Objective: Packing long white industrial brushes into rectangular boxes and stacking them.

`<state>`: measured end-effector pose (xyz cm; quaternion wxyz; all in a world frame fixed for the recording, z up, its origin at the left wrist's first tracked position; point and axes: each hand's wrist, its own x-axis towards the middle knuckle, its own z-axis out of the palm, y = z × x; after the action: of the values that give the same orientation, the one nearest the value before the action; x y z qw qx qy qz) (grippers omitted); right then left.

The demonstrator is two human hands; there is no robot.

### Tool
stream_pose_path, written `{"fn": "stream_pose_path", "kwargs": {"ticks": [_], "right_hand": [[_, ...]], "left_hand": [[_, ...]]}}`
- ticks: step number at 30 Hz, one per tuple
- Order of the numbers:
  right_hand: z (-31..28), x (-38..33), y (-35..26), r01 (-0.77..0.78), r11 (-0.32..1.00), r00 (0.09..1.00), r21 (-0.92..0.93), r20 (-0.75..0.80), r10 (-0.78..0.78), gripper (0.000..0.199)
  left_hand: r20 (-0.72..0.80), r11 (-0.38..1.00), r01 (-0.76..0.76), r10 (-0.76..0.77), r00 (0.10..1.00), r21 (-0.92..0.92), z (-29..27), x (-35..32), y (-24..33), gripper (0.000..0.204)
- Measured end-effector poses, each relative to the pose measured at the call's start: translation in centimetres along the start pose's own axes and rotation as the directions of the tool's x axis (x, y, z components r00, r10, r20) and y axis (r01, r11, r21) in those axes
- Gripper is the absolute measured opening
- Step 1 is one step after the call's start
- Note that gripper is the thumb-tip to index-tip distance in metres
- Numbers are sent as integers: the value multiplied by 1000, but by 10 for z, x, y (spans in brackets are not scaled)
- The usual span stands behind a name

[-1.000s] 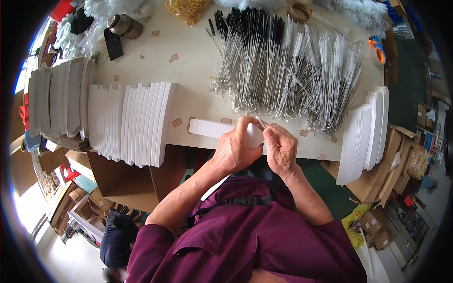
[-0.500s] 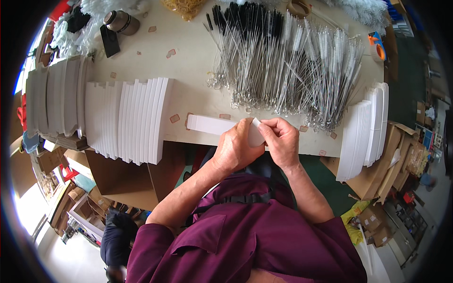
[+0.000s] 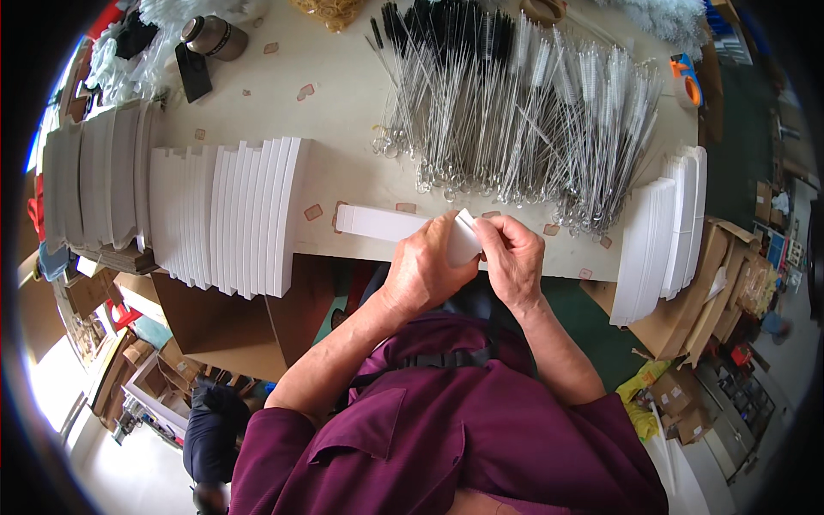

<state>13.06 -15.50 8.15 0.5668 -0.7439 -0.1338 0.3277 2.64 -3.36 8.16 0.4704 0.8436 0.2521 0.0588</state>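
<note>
Head view, only cam. Long flat white box (image 3: 390, 225) lying across near edge of beige table (image 3: 343, 103), its right end lifted between both hands. Left hand (image 3: 422, 268) closed round box end from below/left, fingers curled under, thumb up by the end flap. Right hand (image 3: 513, 257) pinching small white end flap (image 3: 465, 225) w/ thumb + fingertips, hand touching left hand's fingers. Flap looks half-folded, tilted up; hard to tell exactly, hands cover most of it.

Left of box: fanned stack of flat white cartons (image 3: 232, 215), overlapping on edge, reaching past table edge. Further left, second stack of greyish flat cartons (image 3: 94, 180), near table's left end. Right of hands: another leaning stack of white cartons (image 3: 665, 227) at table's right edge, well apart from box.

Behind box, far side of table: big heap of thin wire brushes (image 3: 524, 112), w/ black + white bristle tips, wire loops toward hands. Small tape scraps (image 3: 312, 211) stuck on tabletop near box. Top left: dark metal cup (image 3: 215, 36) + black phone-like slab (image 3: 192, 72). Orange tape dispenser (image 3: 684, 72) top right.

Below table: brown cardboard boxes (image 3: 215, 318) at left, more cardboard at right. Maroon shirt (image 3: 446, 429) filling lower frame.
</note>
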Motion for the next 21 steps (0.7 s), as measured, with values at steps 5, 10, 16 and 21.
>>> {"fn": "stream_pose_path", "kwargs": {"ticks": [5, 10, 16, 21], "right_hand": [[8, -5, 1, 216, 974, 976, -62, -17, -218, 24], [3, -6, 0, -15, 995, 996, 101, 94, 5, 31], [-1, 1, -7, 8, 996, 988, 83, 152, -21, 31], [-7, 6, -4, -84, 990, 970, 113, 238, 55, 32]], "left_hand": [[-36, 1000, -13, 12, 999, -26, -1, 1, -4, 59], [-21, 999, -5, 4, 1000, -49, -2, 3, -5, 59], [16, 995, -6, 8, 1000, -96, 0, 1, -6, 64], [-11, 996, -25, 24, 1000, -90, 0, 2, -5, 60]]}}
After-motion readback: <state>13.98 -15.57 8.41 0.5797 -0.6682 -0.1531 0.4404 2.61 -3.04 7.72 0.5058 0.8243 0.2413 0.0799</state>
